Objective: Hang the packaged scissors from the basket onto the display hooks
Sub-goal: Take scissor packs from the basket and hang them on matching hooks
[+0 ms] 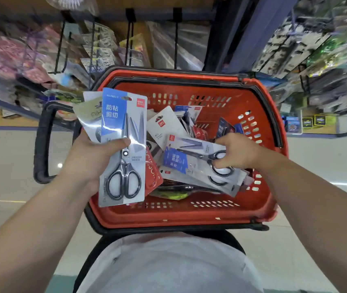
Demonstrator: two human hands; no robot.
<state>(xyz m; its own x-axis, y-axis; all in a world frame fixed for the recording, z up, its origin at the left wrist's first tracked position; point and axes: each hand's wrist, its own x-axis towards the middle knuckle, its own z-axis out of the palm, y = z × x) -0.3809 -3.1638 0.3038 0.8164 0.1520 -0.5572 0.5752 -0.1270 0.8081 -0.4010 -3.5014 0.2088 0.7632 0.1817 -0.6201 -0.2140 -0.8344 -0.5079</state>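
— Red basket [189,214] right in front, close to a white shirt [168,265]. Full?
— Full of scissors in packs, a messy pile [164,125] inside.
— And up over the left edge of the basket?
— One blue and grey pack [124,149], standing up straight, black scissors showing through the clear front. Gripped tight in the left hand [90,157], thumb pressed across the front, near the blades.
— Anything behind it?
— One pale green pack [88,115], tucked behind the first, in the same hand. Hard to tell the inside.
— And the right hand [236,153]?
— Down inside the basket, on the right side. Fingers curled round the handle end of the other blue pack [191,159], lying tilted on top of the pile.
— Hooks?
— Black hooks [175,39] up on the wall behind the basket, well apart from both hands. Very blurry.
— Anything else?
— Black handle [43,142] sticking out on the left of the basket. Blurry shelves [316,60] at the sides. Pale floor [10,166] below.
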